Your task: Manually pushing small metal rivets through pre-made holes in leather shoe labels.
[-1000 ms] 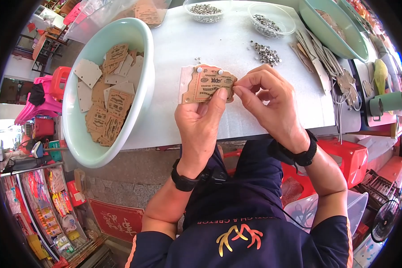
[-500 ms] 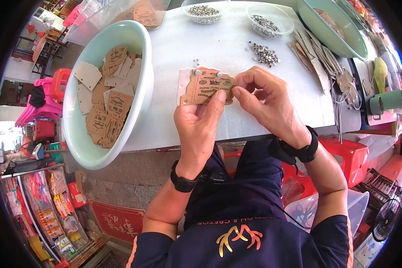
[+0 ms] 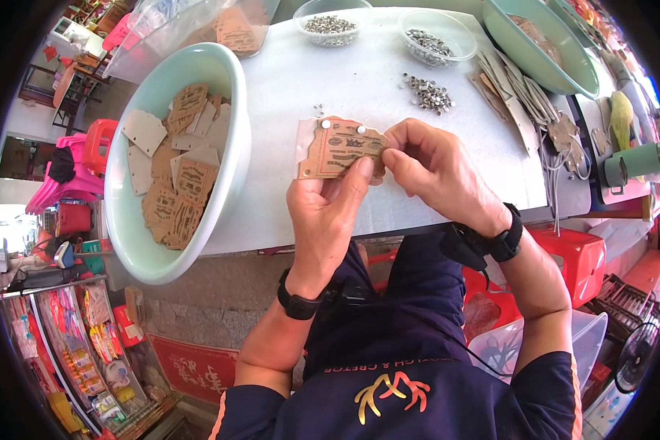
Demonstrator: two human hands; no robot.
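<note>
The brown printed card (image 3: pixel 342 156) was held up between both hands, above the table (image 3: pixel 271 110) and close to its front edge, a height and place that presumably gave a plain look at its face. The white-topped table carried nearly everything else. A big pale green basin (image 3: pixel 243 139) stood at the left, its mouth tipped toward the person, probably so that the heap of cards (image 3: pixel 174 198) inside lay within reach of the left arm. Two clear bowls (image 3: pixel 472 45) of small metal pieces stood at the far side, perhaps set back to leave working room in front.

The left hand (image 3: pixel 328 213) bore the card: its thumb pressed on the printed face with the fingers behind, a flat grip that seemed meant to steady it. The right hand (image 3: pixel 447 172) had thumb and forefinger pinching the card's right edge; whether a small part was caught between them was hidden. A clear strip (image 3: pixel 307 139) showed beyond the card's left edge.

Beyond the right hand, a loose pile of metal pieces (image 3: pixel 433 97) lay on the table, conveniently near those fingers. Smallest were two pale round studs (image 3: pixel 325 124), sitting apart along the card's upper edge.
</note>
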